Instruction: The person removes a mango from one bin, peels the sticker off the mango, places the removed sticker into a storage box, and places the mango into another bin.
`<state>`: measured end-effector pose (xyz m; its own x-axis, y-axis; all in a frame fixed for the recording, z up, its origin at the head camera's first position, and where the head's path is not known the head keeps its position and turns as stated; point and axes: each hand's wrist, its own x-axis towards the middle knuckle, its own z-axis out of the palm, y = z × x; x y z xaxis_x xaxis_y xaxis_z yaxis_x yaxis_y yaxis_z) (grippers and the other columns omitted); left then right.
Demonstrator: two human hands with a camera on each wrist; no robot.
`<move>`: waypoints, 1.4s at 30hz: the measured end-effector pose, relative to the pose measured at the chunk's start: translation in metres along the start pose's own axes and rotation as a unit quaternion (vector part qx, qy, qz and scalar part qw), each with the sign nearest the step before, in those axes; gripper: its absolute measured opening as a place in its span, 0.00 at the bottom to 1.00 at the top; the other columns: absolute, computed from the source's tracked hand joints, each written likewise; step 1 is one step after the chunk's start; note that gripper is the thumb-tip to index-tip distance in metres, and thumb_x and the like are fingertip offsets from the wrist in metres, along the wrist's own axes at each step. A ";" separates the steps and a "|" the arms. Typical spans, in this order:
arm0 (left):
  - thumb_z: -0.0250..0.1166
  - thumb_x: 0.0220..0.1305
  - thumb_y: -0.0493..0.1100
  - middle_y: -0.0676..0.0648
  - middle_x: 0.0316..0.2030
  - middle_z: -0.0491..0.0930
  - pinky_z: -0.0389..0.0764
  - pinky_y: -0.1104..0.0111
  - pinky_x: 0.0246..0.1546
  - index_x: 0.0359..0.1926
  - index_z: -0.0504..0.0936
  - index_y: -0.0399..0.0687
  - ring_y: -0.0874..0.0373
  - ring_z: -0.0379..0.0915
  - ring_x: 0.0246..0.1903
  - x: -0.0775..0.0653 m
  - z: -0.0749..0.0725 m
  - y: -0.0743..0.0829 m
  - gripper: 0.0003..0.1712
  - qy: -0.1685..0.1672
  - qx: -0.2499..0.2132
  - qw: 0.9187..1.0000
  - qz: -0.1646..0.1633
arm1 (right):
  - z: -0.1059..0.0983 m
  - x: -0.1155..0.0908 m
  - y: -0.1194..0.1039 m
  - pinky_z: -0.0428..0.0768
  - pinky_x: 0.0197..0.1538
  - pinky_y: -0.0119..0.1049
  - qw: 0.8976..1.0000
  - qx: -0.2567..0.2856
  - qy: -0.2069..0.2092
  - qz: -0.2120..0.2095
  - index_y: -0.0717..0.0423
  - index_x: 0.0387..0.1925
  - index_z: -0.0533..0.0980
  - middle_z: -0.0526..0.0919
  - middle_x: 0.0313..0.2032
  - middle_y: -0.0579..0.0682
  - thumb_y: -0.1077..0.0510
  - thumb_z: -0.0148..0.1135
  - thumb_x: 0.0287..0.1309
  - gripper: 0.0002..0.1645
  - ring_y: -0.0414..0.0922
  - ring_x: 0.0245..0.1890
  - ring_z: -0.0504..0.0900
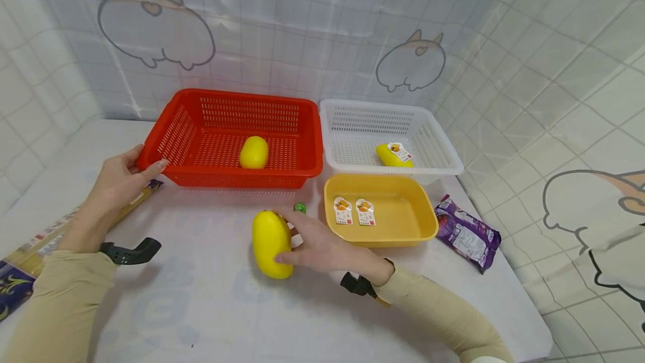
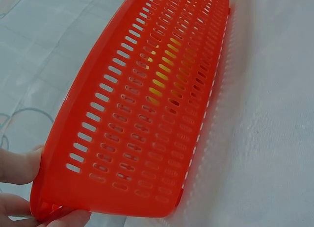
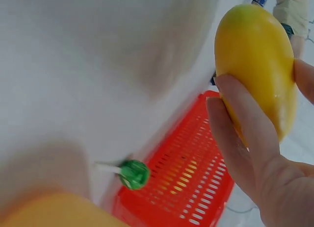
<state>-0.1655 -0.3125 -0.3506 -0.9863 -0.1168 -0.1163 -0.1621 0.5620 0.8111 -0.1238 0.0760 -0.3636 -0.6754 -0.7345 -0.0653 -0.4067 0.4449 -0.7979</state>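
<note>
- White worktop (image 1: 211,324) fills the lower frame; behind it we see tile-patterned sheeting (image 1: 292,27) with corgi drawings.
- At lower centre, our right grip (image 1: 319,245) is grasping a yellow mango (image 1: 268,240) between thumb and fingers.
- At left, our left grip (image 1: 117,181) is clasping the left corner of the red slotted basket (image 1: 247,179), thumb over the rim; a second mango (image 1: 254,153) lies inside.
- Right of centre, the white slotted basket (image 1: 373,119) holds a labelled mango (image 1: 384,155).
- Just below it sits a yellow tub (image 1: 400,212) with two mango stickers (image 1: 343,212) at its left.
- Near our right grip lies a green lollipop (image 1: 299,207).
- At right, beside the tub, we see a purple packet (image 1: 466,234); at lower left, a long gold-and-blue packet (image 1: 30,256).
</note>
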 end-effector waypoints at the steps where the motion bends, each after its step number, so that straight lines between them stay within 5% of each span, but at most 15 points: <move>1: 0.51 0.69 0.68 0.28 0.75 0.48 0.74 0.90 0.41 0.77 0.30 0.43 0.35 0.55 0.68 0.000 0.000 0.000 0.56 0.000 0.001 1.000 -0.002 | -0.002 -0.001 -0.002 0.83 0.47 0.28 1.000 0.005 -0.001 0.001 0.42 0.74 0.57 0.71 0.62 0.43 0.56 0.72 0.58 0.48 0.43 0.54 0.73; 18: 0.52 0.70 0.68 0.29 0.75 0.49 0.75 0.89 0.42 0.78 0.31 0.42 0.36 0.54 0.68 0.000 -0.004 -0.001 0.56 -0.012 0.006 1.000 -0.005 | -0.055 0.003 -0.030 0.80 0.57 0.36 0.999 0.019 -0.005 0.047 0.41 0.76 0.55 0.74 0.58 0.43 0.50 0.72 0.58 0.50 0.43 0.56 0.77; 25: 0.53 0.70 0.67 0.28 0.75 0.51 0.70 0.92 0.35 0.78 0.33 0.43 0.37 0.57 0.65 0.002 -0.003 -0.002 0.55 -0.006 -0.002 1.000 0.004 | -0.078 0.017 -0.037 0.82 0.56 0.37 0.998 0.045 -0.002 0.036 0.48 0.76 0.54 0.71 0.62 0.50 0.56 0.71 0.59 0.49 0.49 0.57 0.78; 35: 0.54 0.70 0.66 0.27 0.74 0.51 0.71 0.92 0.33 0.78 0.32 0.41 0.35 0.56 0.67 0.003 -0.002 -0.002 0.57 -0.008 -0.018 1.000 -0.007 | -0.110 0.039 -0.054 0.80 0.59 0.41 0.997 0.008 0.018 0.075 0.39 0.76 0.56 0.70 0.64 0.47 0.49 0.70 0.60 0.48 0.46 0.57 0.78; 42: 0.55 0.70 0.65 0.28 0.74 0.51 0.71 0.92 0.33 0.78 0.32 0.41 0.35 0.56 0.68 0.003 -0.002 0.000 0.56 -0.006 -0.019 1.000 -0.007 | -0.125 0.060 -0.058 0.84 0.52 0.38 0.997 0.011 0.014 0.071 0.43 0.76 0.56 0.71 0.64 0.50 0.49 0.70 0.60 0.48 0.47 0.54 0.80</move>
<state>-0.1688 -0.3147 -0.3500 -0.9844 -0.1145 -0.1338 -0.1744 0.5291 0.8304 -0.2173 0.0706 -0.2460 -0.7425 -0.6502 -0.1610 -0.2935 0.5318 -0.7944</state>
